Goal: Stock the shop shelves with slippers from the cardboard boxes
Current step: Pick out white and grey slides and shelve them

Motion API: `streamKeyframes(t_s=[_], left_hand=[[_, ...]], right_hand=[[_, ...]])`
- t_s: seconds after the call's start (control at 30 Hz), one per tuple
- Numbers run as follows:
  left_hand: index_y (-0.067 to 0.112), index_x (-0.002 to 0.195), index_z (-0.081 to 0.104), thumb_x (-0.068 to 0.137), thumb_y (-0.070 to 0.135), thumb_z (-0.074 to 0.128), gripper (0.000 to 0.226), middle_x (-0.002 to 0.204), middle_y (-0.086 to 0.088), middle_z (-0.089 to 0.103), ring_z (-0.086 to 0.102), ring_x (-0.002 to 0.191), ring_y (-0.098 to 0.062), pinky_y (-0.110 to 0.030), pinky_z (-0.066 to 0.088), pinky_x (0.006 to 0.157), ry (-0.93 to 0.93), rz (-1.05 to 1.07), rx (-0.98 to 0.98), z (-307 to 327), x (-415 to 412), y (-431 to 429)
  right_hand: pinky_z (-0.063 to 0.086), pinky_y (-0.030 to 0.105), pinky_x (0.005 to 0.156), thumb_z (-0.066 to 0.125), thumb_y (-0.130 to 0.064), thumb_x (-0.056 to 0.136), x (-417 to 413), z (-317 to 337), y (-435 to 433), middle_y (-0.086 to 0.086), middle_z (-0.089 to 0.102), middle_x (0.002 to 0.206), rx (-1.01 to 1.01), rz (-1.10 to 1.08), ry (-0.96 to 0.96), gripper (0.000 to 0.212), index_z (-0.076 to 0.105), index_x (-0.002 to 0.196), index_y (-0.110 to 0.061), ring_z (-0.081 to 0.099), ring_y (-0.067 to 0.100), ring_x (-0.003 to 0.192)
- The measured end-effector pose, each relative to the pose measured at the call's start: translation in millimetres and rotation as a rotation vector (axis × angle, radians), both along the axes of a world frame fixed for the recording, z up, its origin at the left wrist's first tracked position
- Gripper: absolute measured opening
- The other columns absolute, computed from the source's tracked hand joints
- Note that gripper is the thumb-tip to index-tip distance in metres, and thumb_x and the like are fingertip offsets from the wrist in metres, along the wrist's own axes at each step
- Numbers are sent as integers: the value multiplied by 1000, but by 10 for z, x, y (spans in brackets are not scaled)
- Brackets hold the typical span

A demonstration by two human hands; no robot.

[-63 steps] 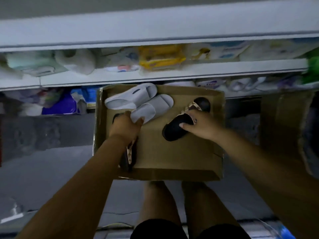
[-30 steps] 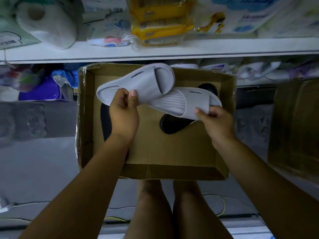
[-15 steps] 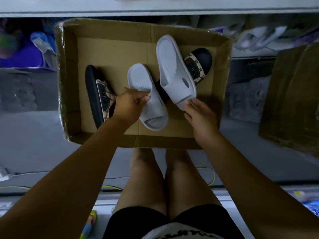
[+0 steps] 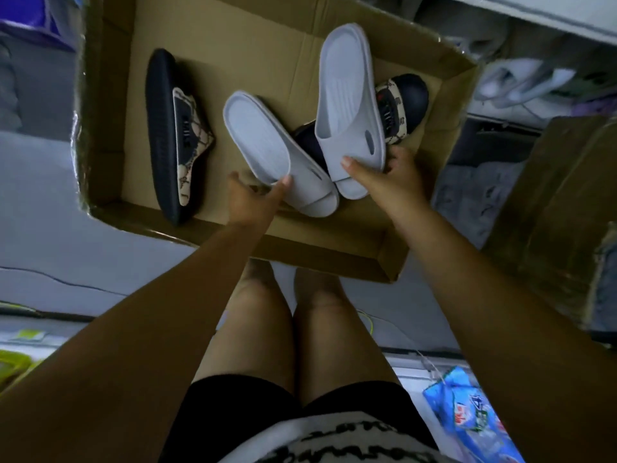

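- A person looked down from above into an open cardboard box that sat on the floor just beyond their bare knees.
- The left hand gripped a pale grey slipper at its strap end, with the thumb pressed on top and the fingers curled underneath.
- The right hand gripped a second pale grey slipper the same way, thumb across the strap and fingers wrapped round its far edge.
- Both grey slippers were over the inside of the box, footbeds up and heels pointing away from the person. Their strap ends touched, or nearly touched, between the two hands.
- A black slipper with a patterned beige strap lay on its side near the left wall of the box, well apart from the grey pair.
- Its matching black slipper lay toward the right wall, partly hidden under the right-hand grey slipper.
- Whether the grey slippers rested on the box floor or were held just above it could not be made out.
- A second cardboard box stood to the right, and a blue packet lay near the person's right thigh.
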State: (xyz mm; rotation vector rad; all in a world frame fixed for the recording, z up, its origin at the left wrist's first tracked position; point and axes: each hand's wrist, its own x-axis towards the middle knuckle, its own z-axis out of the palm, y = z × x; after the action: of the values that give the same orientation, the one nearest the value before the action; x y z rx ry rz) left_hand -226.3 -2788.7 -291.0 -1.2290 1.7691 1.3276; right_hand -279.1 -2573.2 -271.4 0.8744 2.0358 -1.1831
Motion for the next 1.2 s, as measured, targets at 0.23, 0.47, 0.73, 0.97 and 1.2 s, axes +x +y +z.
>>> streamKeyframes(t_s=[0.23,0.47,0.73,0.97,1.2], left_hand=[[14,101,67,74,62,81,57,104,3,67,63,97,-14,-31,49,83,-30,206,266,-301,59,-67],[14,136,58,69,56,88,85,130,3,67,64,116,-20,-35,58,90,-16,341,417,-188,-169,-133],[21,118,69,71,48,90,57,110,2,77,74,99,-19,-36,62,82,9,316,342,567,-312,-477],[20,126,67,81,40,79,51,113,-2,77,74,103,-20,-39,60,89,226,227,406,1798,-213,-744],[18,131,66,85,40,74,52,119,-6,74,72,110,-25,-41,58,88,356,218,459,2784,38,-553]], right_hand=[[56,33,96,90,-49,70,-188,-198,-135,-5,63,123,54,33,82,82,52,135,-16,64,13,108],[55,34,98,87,-46,76,-134,-38,-267,-19,62,112,29,63,187,60,50,121,-31,64,5,105],[57,25,83,87,-47,74,23,533,-612,-14,66,111,-85,-25,152,63,58,123,-23,65,1,98],[52,10,68,84,-39,81,60,1533,-712,-16,66,109,-270,-60,210,49,57,120,-29,65,-5,93],[56,23,80,80,-46,80,281,2485,-457,-8,71,115,-301,-83,330,56,62,126,-20,69,7,101]])
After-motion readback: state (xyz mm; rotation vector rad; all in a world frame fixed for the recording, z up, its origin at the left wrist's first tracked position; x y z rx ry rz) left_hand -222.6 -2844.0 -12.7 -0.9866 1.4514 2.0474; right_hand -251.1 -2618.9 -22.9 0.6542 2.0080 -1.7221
